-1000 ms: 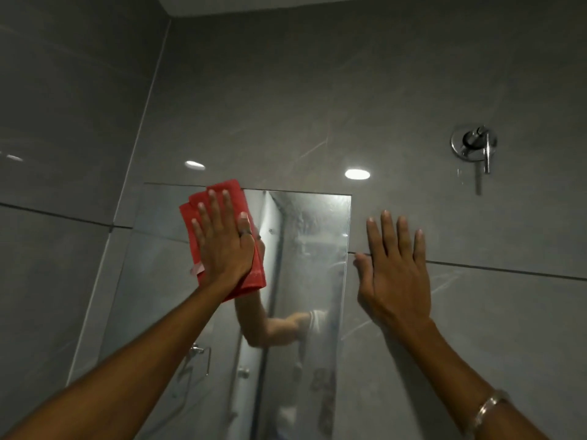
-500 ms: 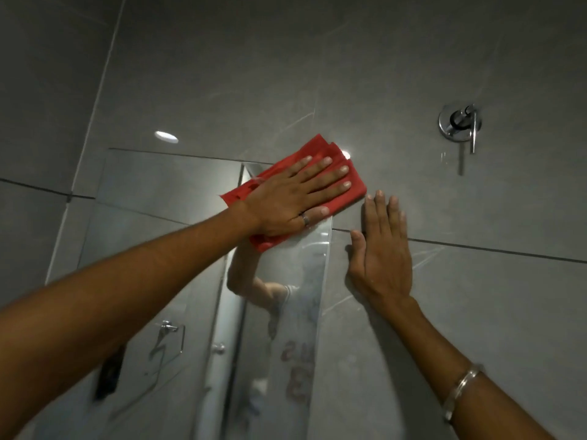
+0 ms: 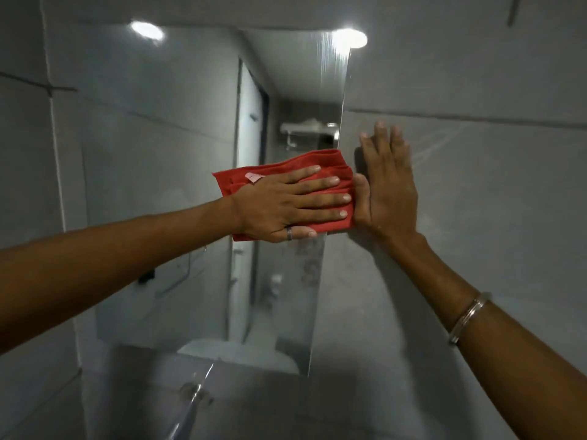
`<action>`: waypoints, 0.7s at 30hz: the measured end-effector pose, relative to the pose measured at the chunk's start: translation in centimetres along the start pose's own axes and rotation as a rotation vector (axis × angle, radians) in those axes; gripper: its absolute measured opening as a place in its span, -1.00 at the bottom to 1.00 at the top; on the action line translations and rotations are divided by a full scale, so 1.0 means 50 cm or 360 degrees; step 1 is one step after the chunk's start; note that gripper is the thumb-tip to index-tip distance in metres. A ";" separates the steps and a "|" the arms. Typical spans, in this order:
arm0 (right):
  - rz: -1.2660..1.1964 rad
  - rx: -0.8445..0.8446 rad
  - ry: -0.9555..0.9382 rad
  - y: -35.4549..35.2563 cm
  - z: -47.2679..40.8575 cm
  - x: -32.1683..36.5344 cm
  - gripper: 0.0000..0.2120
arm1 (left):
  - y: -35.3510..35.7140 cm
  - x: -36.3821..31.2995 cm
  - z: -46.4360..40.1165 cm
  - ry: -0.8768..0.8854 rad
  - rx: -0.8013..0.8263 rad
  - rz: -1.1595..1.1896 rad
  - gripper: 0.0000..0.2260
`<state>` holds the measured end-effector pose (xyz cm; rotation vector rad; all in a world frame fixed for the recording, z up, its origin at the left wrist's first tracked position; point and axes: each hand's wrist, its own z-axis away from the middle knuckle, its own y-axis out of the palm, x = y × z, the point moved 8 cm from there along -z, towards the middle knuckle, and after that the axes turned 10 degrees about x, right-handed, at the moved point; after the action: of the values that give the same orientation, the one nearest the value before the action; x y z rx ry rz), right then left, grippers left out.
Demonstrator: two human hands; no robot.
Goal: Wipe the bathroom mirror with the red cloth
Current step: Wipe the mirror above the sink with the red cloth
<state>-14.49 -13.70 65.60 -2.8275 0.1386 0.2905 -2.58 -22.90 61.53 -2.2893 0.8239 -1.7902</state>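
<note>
From the head view, I see my left hand laid flat, fingers stretched out toward three o'clock, pressing the red cloth against the mirror. The hand is not curled around the cloth; it pins it with an open palm. The folded cloth sits at the mirror's right edge, about centre of the picture, with a small pale tag showing near its left end. A ring is on one finger of that hand.

My right hand is spread open and flat on the grey tiled wall, just at three o'clock of the cloth, fingers pointing to twelve o'clock, holding nothing. Its thumb touches the cloth's right end and so stands in the cloth's way at the mirror's edge. A metal bangle circles the right wrist at four o'clock.

Two ceiling lights glare at twelve o'clock. The mirror reflects a doorway and a white shelf. At six o'clock, a blurred chrome fitting sits low; I cannot tell what it is.
</note>
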 end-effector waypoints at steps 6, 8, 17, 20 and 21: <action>-0.0067 0.0162 0.0020 0.055 0.189 0.039 -0.42 | 0.090 -0.187 0.064 0.0020 -0.0090 0.0074 -0.49; -0.0096 0.0228 0.0025 0.065 0.246 0.048 -0.41 | 0.130 -0.265 0.094 -0.0026 -0.0108 0.0116 -0.50; 0.0036 0.0476 -0.0093 0.083 0.345 0.077 -0.40 | 0.263 -0.555 0.193 0.0230 0.0114 0.0114 -0.51; 0.0045 0.0504 -0.0100 0.074 0.332 0.070 -0.39 | 0.252 -0.542 0.194 0.0303 0.0125 0.0161 -0.53; 0.0046 0.0503 -0.0094 0.067 0.322 0.065 -0.39 | 0.245 -0.535 0.192 0.0307 0.0122 0.0208 -0.53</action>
<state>-14.71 -12.29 48.88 -2.5035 0.1942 0.3268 -1.92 -22.53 30.58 -1.9903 0.8939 -1.9686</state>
